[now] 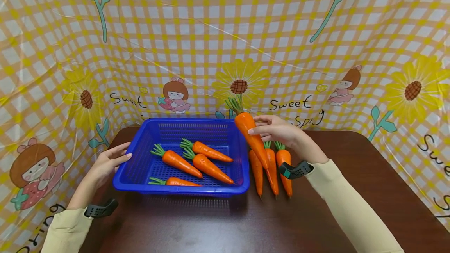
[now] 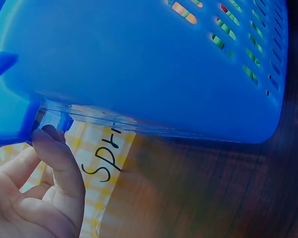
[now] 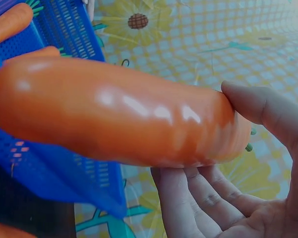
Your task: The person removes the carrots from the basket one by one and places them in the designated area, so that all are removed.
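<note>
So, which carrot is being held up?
The carrot in the person's right grip. It alone is held; four other carrots lie in the blue basket, and three more on the dark table to its right.

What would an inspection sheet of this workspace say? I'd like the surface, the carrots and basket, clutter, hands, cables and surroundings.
Surface: dark brown table, glossy, with light reflecting near the front.
Basket: blue basket, upright on the table, perforated sides.
Carrots inside: four carrots visible, lying with green tops to the left.
Carrots outside: three carrots visible on the table, right of the basket.
Left hand: left hand grips the basket's left rim.
Right hand: right hand holds a raised carrot between thumb and fingers.
Clutter: nothing seen.
Cables: nothing seen.
Surroundings: yellow checked cloth with sunflowers, cartoon girls and lettering.
</note>
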A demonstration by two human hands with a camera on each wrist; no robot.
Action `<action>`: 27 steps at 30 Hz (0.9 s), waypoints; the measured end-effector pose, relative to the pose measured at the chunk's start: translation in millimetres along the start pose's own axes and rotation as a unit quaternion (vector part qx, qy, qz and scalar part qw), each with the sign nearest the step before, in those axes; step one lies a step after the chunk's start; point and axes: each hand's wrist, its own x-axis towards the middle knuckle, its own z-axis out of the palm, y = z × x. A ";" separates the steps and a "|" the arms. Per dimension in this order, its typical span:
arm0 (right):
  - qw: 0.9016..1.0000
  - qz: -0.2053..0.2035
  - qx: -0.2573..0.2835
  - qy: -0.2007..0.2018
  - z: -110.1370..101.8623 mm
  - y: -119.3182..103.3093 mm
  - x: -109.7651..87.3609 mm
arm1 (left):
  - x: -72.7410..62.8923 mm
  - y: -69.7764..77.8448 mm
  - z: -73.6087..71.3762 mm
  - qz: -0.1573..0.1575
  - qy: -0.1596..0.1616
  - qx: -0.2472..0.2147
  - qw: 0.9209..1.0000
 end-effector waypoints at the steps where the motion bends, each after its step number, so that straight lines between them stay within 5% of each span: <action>1: 1.000 -0.001 -0.002 0.000 -1.1 1.3 -1.5 | -0.2 0.1 -0.4 0.000 0.000 0.000 1.000; 27: 0.999 0.006 0.012 0.047 -36.0 41.4 -42.9 | -0.7 -1.5 -4.0 -0.010 -0.016 -0.030 0.999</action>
